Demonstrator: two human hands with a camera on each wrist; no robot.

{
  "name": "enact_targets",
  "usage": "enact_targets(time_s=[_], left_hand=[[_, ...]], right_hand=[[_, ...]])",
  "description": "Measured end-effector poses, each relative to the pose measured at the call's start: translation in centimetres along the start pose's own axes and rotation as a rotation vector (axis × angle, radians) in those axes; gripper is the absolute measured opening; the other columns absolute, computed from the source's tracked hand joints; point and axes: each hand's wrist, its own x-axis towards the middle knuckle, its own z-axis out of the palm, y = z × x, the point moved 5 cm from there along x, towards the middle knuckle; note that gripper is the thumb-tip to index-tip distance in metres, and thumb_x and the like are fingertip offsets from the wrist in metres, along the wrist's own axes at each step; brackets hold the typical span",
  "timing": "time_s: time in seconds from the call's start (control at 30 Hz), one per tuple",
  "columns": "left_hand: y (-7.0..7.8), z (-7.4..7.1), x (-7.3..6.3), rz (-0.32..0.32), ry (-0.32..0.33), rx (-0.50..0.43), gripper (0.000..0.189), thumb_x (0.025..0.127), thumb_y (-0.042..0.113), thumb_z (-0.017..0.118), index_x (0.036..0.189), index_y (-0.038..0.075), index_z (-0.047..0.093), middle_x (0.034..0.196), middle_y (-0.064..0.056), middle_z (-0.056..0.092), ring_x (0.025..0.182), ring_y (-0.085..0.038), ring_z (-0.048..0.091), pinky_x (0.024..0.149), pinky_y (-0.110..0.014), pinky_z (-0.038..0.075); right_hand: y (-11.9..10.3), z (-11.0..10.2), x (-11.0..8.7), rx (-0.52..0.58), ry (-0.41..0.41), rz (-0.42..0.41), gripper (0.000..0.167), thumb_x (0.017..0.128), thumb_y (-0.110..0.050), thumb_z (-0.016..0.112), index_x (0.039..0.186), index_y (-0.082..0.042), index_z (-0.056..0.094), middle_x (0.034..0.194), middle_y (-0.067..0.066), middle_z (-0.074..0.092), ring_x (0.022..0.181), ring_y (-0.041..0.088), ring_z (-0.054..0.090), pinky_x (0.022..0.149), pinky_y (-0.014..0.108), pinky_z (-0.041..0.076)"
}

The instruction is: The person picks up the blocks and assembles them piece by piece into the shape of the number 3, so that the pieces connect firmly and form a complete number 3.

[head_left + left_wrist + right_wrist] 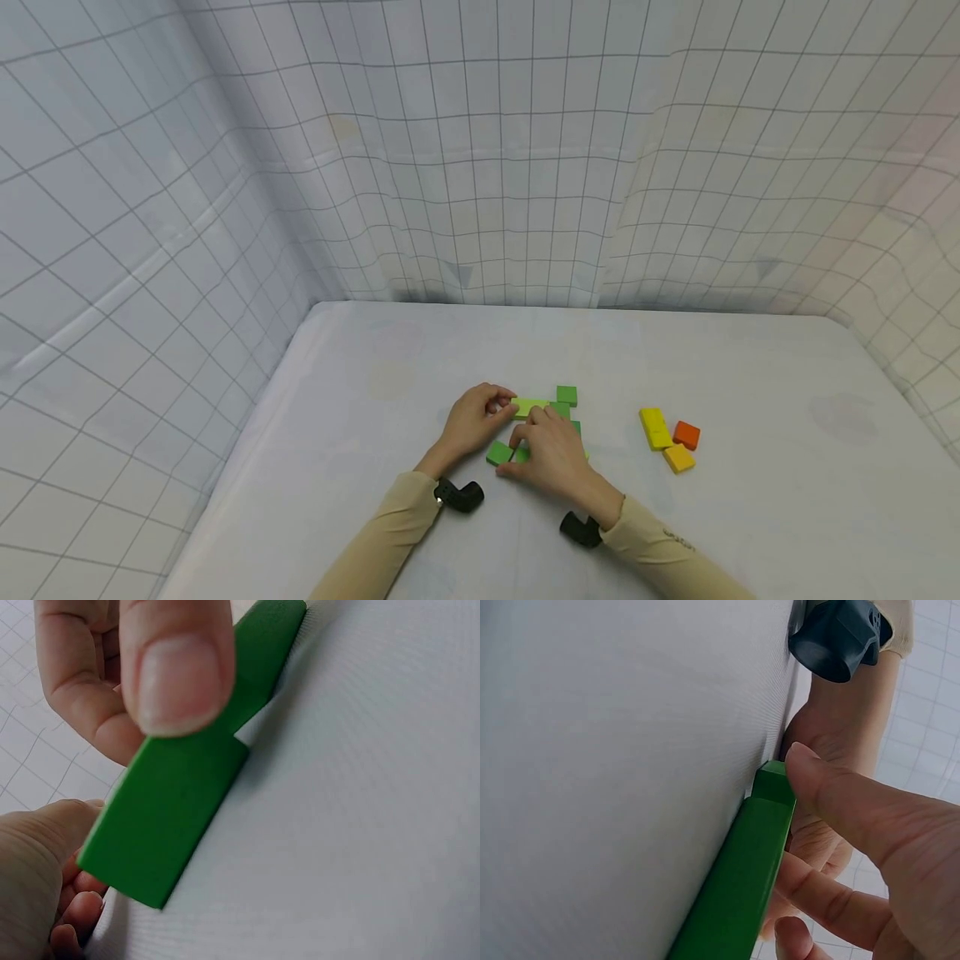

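In the head view, the left hand (474, 417) has its thumb and curled fingers at the left end of a lime-green oblong block (531, 407). The right hand (553, 452) reaches over the near blocks and pinches a green block (522, 455) between thumb and index finger. Just left of it lies a green square block (499, 453). The left wrist view shows the right thumb across the joint of two green blocks (165, 817) set slightly askew. Seen from the right wrist, the thumb tip lies against the end of the green blocks (739, 877). Part of the cluster is hidden under the right hand.
Further green blocks (567, 396) step down along the cluster's right side. To the right lie a yellow oblong piece (656, 429), a red-orange block (686, 435) and an amber block (678, 458). The white table (360, 500) ends at grid-patterned curtains (487, 167).
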Motion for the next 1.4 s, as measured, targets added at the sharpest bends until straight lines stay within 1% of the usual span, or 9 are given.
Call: enact_targets(time_s=[0.23,0.47,0.7,0.9,1.17,1.4], left_hand=[[-0.03,0.06,-0.06,-0.003,-0.006,0.002,0.022,0.091,0.028,0.066,0.105,0.012,0.07,0.084,0.008,0.057,0.072,-0.007,0.049,0.064,-0.024,0.04],[0.09,-0.06,-0.1,0.001,0.004,0.004,0.021,0.091,0.027,0.066,0.105,0.012,0.07,0.084,0.008,0.058,0.073,-0.007,0.049,0.065,-0.025,0.04],[0.01,-0.02,-0.05,0.005,0.006,0.002,0.021,0.09,0.027,0.066,0.105,0.012,0.07,0.084,0.008,0.058,0.072,-0.006,0.049,0.065,-0.025,0.04],[0.02,-0.04,-0.05,0.0,0.006,0.002,0.021,0.09,0.027,0.066,0.105,0.012,0.07,0.084,0.008,0.058,0.073,-0.007,0.05,0.065,-0.025,0.041],[-0.07,0.01,-0.07,-0.007,0.0,-0.005,0.021,0.09,0.027,0.066,0.105,0.013,0.07,0.085,0.008,0.058,0.073,-0.007,0.05,0.066,-0.025,0.04],[-0.12,0.02,-0.01,-0.005,0.0,-0.008,0.021,0.09,0.027,0.066,0.105,0.013,0.07,0.084,0.008,0.058,0.073,-0.006,0.05,0.065,-0.025,0.041]], right_hand=[[0.04,0.03,-0.14,0.015,-0.006,-0.003,0.034,0.064,-0.048,0.084,0.074,-0.02,0.068,0.075,-0.005,0.038,0.07,0.015,0.036,0.061,0.029,0.034],[0.23,0.04,-0.21,0.041,0.0,0.006,0.033,0.064,-0.045,0.085,0.074,-0.019,0.067,0.077,-0.004,0.039,0.072,0.015,0.038,0.062,0.03,0.036],[0.35,0.06,-0.24,0.033,0.004,0.012,0.033,0.063,-0.045,0.085,0.074,-0.019,0.067,0.076,-0.005,0.038,0.072,0.014,0.038,0.06,0.028,0.035],[0.29,0.04,-0.31,0.028,0.007,0.012,0.034,0.063,-0.045,0.085,0.073,-0.019,0.066,0.076,-0.005,0.039,0.072,0.015,0.038,0.063,0.03,0.036],[0.18,0.0,-0.34,0.042,0.009,0.002,0.033,0.064,-0.043,0.086,0.075,-0.018,0.068,0.077,-0.005,0.04,0.073,0.015,0.039,0.062,0.03,0.036],[0.16,-0.04,-0.29,0.05,0.03,-0.024,0.032,0.063,-0.042,0.086,0.075,-0.018,0.068,0.077,-0.004,0.042,0.073,0.016,0.041,0.064,0.031,0.038]])
